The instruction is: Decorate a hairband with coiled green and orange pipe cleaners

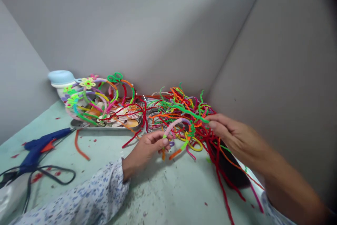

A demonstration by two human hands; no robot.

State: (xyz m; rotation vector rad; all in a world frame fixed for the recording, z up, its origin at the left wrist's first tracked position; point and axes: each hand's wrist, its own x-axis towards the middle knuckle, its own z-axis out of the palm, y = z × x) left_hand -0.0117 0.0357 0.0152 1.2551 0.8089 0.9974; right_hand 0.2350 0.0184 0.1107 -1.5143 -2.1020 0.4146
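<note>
My left hand (151,147) is closed on one side of a headband (175,124) wrapped in pink, purple, green and orange pipe cleaners. Between thumb and fingers of my right hand (223,125) is pinched a bright green pipe cleaner (189,113), stretching leftward above the headband. Green coils circle the headband's right side, near the right fingertips. A tangled heap of many-coloured pipe cleaners (181,102) lies right behind both hands, partly hidden by the right one. Long red strands hang from it toward me.
A metal tray (105,126) of shells stands at the left back, with several finished headbands (88,93) on it. Behind them is a white bottle with a blue lid (61,77). A blue glue gun (43,144) and its cord lie at left. Grey walls enclose the table.
</note>
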